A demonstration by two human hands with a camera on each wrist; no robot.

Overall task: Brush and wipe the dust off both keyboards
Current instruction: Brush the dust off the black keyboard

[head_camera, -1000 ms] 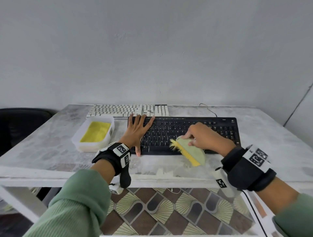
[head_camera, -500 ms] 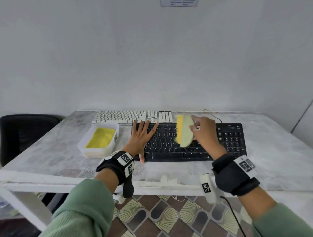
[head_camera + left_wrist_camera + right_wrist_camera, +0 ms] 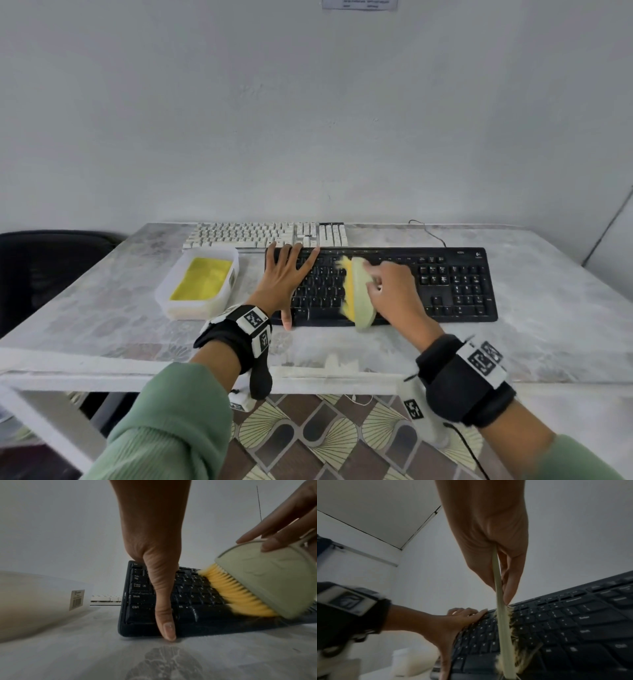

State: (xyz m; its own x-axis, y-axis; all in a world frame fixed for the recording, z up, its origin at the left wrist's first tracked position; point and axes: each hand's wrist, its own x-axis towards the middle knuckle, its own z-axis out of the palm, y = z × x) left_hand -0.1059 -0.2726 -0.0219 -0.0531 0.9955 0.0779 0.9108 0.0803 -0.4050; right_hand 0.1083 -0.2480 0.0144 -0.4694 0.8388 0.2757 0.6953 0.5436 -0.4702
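The right hand (image 3: 394, 291) pinches the brush (image 3: 359, 294), its yellow bristles down on the black keyboard (image 3: 455, 287) at the near middle of the surface (image 3: 548, 325). The left hand (image 3: 284, 277) lies spread flat on its left end. Sweep in light, even strokes while that end is braced. The left wrist view alone shows white specks between keys.

Your pale green brush (image 3: 362, 301) with yellow bristles (image 3: 240, 592) crosses the black keyboard (image 3: 455, 284); white keyboard (image 3: 246, 234) at twelve o'clock.
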